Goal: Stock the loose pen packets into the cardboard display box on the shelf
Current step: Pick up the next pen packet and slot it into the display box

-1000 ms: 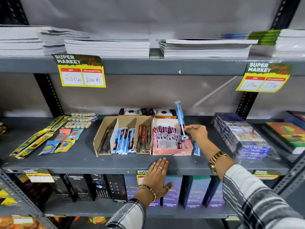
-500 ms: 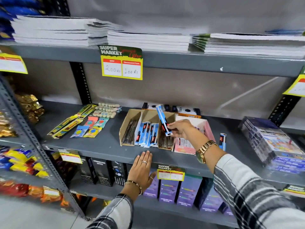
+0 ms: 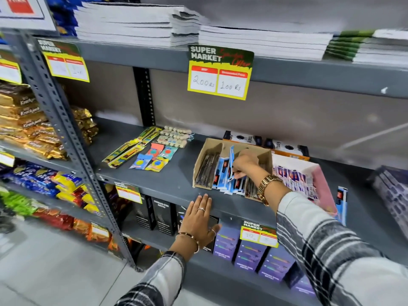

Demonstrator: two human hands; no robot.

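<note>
A brown cardboard display box (image 3: 204,157) with three compartments sits on the middle shelf. Its left slot holds dark pens, and its centre slot holds several blue pen packets (image 3: 221,176). My right hand (image 3: 246,164) is over the centre slot, shut on one blue pen packet (image 3: 231,163) that stands partly down among the others. One more loose blue pen packet (image 3: 341,200) lies on the shelf to the right of the pink box. My left hand (image 3: 199,219) rests flat, fingers apart, against the shelf's front edge.
A pink box (image 3: 323,186) of small packets stands right of the cardboard box. Erasers and rulers (image 3: 152,155) lie to its left. Price tags hang on the shelf edges; notebooks are stacked above, boxed bottles below, snack packs on the left rack.
My right hand carried the blue packet from beside the pink box leftward and lowered it into the cardboard box's centre slot. The view swung left; my left hand stayed on the shelf edge.
</note>
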